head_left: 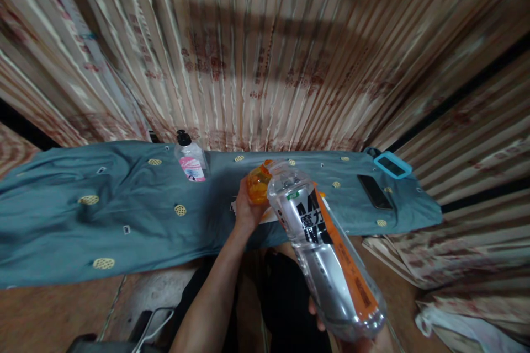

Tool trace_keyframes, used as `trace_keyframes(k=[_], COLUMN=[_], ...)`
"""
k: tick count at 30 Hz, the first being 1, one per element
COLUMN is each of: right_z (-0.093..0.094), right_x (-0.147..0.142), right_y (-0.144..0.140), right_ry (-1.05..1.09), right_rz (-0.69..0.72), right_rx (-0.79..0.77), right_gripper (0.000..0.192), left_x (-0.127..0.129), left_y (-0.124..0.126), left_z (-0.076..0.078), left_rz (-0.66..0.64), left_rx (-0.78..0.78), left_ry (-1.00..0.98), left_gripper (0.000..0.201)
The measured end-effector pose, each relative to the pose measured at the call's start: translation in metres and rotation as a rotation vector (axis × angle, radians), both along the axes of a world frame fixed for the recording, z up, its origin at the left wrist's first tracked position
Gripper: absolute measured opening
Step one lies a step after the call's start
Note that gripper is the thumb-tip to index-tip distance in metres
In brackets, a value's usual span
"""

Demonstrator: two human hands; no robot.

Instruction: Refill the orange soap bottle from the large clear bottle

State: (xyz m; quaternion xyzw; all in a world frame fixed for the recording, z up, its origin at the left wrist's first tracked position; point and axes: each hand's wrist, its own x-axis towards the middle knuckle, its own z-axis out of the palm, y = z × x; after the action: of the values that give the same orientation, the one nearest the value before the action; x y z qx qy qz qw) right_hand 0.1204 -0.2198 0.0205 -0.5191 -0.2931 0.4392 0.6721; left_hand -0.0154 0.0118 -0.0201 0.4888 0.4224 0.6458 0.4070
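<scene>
Left half of the frame: a teal cloth (124, 215) with yellow dotted patches lies across a table surface, running from the left edge to the right of centre. Upper centre-left, a small clear bottle (190, 162) with a black pump top and pink label stands upright on the cloth, against the striped curtain (265, 49) behind.

Centre: the left hand (247, 210) reaches forward over the cloth, fingers wrapped around a small orange container (259, 182), holding it just beside the mouth of the large bottle.

Centre to lower right: a large clear plastic bottle (323, 253) with a black, white and orange label is tilted, its open mouth pointing up and away toward the orange container, its base near the bottom edge. The right hand (360, 342) holds it at the base; only fingertips show, gripping from beneath.

Right: a dark phone (375, 192) lies flat on the cloth, with a blue-framed device (392, 165) just beyond it.
</scene>
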Motion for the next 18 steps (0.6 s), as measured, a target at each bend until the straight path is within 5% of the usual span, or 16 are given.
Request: trace_keyframes(k=[18], right_z=[0.009], right_x=[-0.001], right_y=[0.003], right_ry=[0.012], right_rz=[-0.009], right_rx=[-0.009], right_gripper=[0.072], left_x=[-0.003], left_y=[-0.004], left_z=[0.008], left_rz=[0.033], left_rx=[-0.013], left_ry=[0.106], left_gripper=[0.058])
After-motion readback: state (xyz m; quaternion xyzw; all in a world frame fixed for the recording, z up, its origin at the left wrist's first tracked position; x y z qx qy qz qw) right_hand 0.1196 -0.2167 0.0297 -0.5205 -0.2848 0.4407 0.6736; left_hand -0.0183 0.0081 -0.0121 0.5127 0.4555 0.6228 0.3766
